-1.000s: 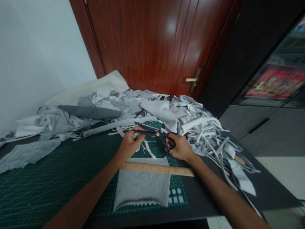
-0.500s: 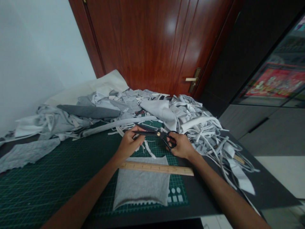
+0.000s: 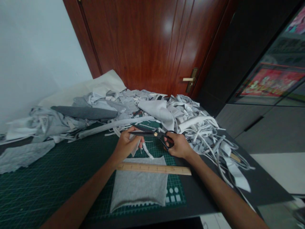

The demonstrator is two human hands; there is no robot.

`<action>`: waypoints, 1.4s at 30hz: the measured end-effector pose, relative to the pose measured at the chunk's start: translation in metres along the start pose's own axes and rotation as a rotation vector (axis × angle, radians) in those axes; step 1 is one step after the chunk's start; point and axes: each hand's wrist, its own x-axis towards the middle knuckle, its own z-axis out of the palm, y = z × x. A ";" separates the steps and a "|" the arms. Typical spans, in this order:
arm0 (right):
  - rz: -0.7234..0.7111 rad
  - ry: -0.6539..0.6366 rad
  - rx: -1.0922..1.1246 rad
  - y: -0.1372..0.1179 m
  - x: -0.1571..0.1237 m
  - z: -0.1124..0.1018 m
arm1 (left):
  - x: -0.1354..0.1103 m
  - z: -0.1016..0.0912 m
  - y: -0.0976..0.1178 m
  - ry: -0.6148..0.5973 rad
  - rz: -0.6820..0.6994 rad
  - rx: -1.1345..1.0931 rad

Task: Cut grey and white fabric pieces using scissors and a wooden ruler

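My right hand is shut on the looped handles of black tailor's shears, whose slightly parted blades point left. My left hand pinches a pale grey fabric strip right by the blades, and the blades pass just above its fingers. Beneath both hands lies a green cutting mat. A wooden ruler rests across a folded grey fabric piece, just below my wrists, touching neither hand.
A large heap of grey and white fabric scraps and strips lies behind the mat and spills right across the dark table. A loose grey piece lies at the left. Behind are a white wall, a wooden door and a glass-fronted cabinet.
Both hands and the shears have shifted slightly left in the view, along with the whole scene. The left hand has turned a little around the strip.
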 end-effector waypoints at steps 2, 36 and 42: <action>0.003 0.018 -0.014 0.000 0.000 0.000 | 0.000 0.000 0.001 0.027 0.010 0.027; -0.007 -0.014 0.042 -0.003 -0.001 0.002 | -0.001 -0.001 -0.002 0.139 0.068 0.118; -0.012 0.007 0.019 -0.003 -0.002 0.001 | -0.002 -0.002 -0.001 0.116 0.063 0.116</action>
